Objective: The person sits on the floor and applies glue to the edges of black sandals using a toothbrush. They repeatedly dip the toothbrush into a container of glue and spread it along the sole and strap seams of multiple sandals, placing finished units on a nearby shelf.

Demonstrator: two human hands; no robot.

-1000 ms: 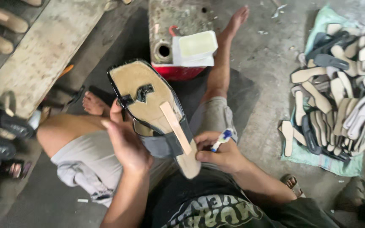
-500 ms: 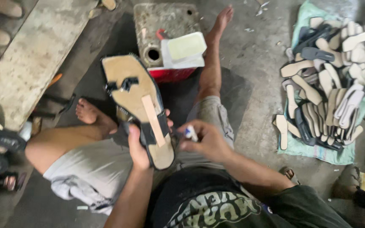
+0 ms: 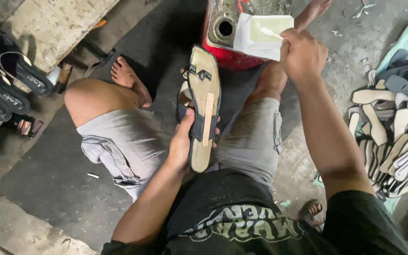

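Head view, one frame. Item: sandal sole (image 3: 203, 111), tan underside up, a pale strip running lengthwise down its middle and strap ends folded onto it near the toe; centre of the frame, above the lap of a person seated on the floor. Left hand (image 3: 183, 141): grip wrapped around the sole's waist, thumb across the dark edge, holding it upright and tilted slightly away. Right hand (image 3: 301, 52), upper right of centre: fingertips pinched together on a small white applicator (image 3: 271, 32) whose tip rests in a shallow white tray of pale paste (image 3: 265, 28). The tray sits atop a red can (image 3: 223, 47) with a round opening, upper centre. Right edge: heap of loose sole pieces (image 3: 393, 123) on a green cloth. Left edge: finished black sandals (image 3: 10, 80). Step judged in hand: loading the applicator with adhesive. Next move would call for carrying the loaded tip across to the sole without drips while the left hand holds it steady.
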